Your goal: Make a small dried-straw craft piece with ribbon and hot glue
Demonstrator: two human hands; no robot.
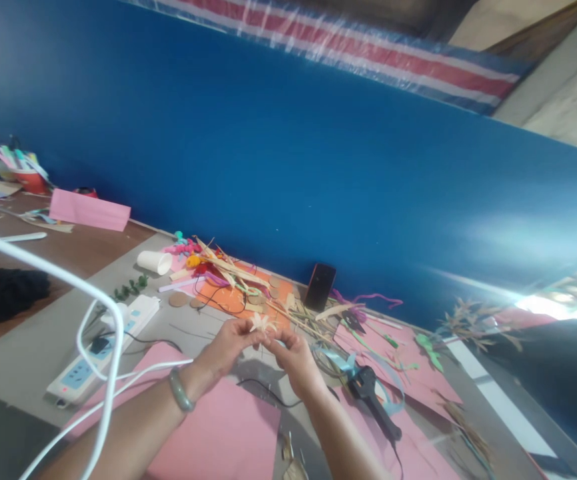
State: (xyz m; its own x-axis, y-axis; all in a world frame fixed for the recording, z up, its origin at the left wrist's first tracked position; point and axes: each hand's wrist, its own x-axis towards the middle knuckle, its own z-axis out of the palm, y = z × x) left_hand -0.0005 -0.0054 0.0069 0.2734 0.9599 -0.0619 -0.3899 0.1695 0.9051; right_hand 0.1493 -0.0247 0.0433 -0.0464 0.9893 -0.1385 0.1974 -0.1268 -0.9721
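Note:
My left hand (228,347) and my right hand (294,357) meet above the table, fingertips pinched together. Between them they hold a small pale straw flower (260,323) with thin pointed petals. My left wrist wears a green bangle (179,391). Under the hands lies a pink paper sheet (218,427). A black glue gun (371,393) rests just right of my right hand, its cord trailing across the pink paper.
A white power strip (103,350) with white cables lies at the left. A heap of straw strips, cardboard discs and orange paper (233,283) sits behind the hands. A dark phone (320,285) leans on the blue wall. A white cup (154,261) lies on its side.

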